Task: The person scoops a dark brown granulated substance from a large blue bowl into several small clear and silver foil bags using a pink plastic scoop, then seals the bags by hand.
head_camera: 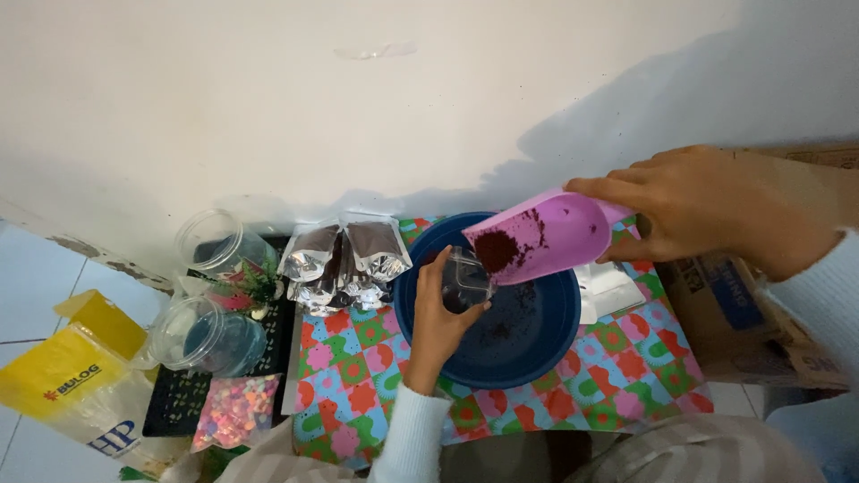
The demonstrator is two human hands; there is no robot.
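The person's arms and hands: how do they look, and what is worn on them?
Both hands are bare, without gloves, rings or a watch in view. The left hand comes out of a white ribbed knit sleeve. The right hand has a similar pale sleeve.

Your right hand [707,210] runs past the right edge at the wrist, your left hand [438,322] hides most of the small clear pouch [465,279], the pink scoop [546,234] covers the blue basin's [537,344] far rim, the yellow bag [63,376] cut off at left, the table's near edge hidden by your lap.

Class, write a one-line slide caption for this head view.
Right hand tips dark red powder from a pink scoop into a small clear pouch held by the left hand over a blue bowl.
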